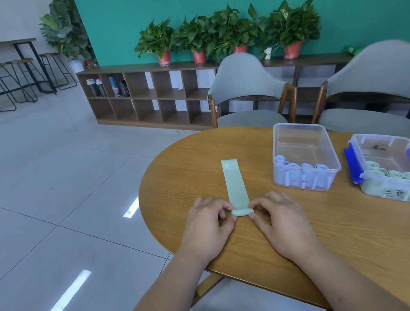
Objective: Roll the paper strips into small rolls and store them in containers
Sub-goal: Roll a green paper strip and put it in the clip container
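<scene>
Head cam: pale green strip [235, 185] marked "30" lies flat on the table [335, 230], its near end curled into a small roll pinched between the left hand [207, 229] and right hand [281, 219] fingertips, rest stretching away past them.

A pale green paper strip [235, 185] lies flat on the table [335, 230], running from near to far, with "30" printed at its far end. Its near end is curled into a small roll [242, 212]. To the right, a clear container [298, 132] holds pale blue rolls [306, 165]. Further right, a second container [405, 192] with blue clips holds green rolls [394, 174].
</scene>
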A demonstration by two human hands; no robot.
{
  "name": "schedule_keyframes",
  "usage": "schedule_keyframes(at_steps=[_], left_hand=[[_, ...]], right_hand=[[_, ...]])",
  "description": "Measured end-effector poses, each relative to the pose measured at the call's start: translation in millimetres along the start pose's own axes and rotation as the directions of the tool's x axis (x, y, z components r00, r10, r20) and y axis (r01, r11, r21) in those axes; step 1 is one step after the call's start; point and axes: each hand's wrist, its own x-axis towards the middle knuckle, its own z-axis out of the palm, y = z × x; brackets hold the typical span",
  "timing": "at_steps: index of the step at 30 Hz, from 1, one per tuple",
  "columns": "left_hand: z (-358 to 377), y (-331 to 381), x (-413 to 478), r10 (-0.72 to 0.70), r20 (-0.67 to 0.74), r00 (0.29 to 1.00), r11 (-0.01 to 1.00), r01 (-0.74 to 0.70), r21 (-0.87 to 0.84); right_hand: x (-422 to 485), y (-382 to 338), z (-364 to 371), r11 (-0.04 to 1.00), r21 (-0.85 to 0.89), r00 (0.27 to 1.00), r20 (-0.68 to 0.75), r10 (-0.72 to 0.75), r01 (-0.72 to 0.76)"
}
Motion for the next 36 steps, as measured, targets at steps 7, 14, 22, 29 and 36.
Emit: schedule_keyframes(at_steps=[7,14,22,29,36], left_hand=[[-0.1,0.8,0.4,-0.007,-0.003,1.0,1.0,0.007,-0.019],[-0.1,2.1,-0.2,-0.002,0.004,1.0,1.0,0.002,0.004],[-0.4,1.8,0.0,-0.003,-0.012,1.0,1.0,0.003,0.008],[-0.7,1.5,0.3,-0.005,0.011,1.0,1.0,0.005,0.011],[-0.3,2.0,0.7,0.001,0.02,1.0,1.0,-0.001,0.004]], right_hand=[[0.0,-0.1,-0.3,1.0,0.01,1.0,0.005,0.008,-0.008],[0.3,-1.1,-0.4,1.0,-0.002,1.0,0.015,0.015,-0.015],[-0.1,-3.7,-1.4,1.0,-0.021,1.0,0.024,0.02,-0.02],[1.2,-3.6,-2.2,1.0,-0.006,0.999,0.035,0.015,-0.014],[2.2,0.2,1.0,0.998,0.058,0.999,0.03,0.017,-0.019]])
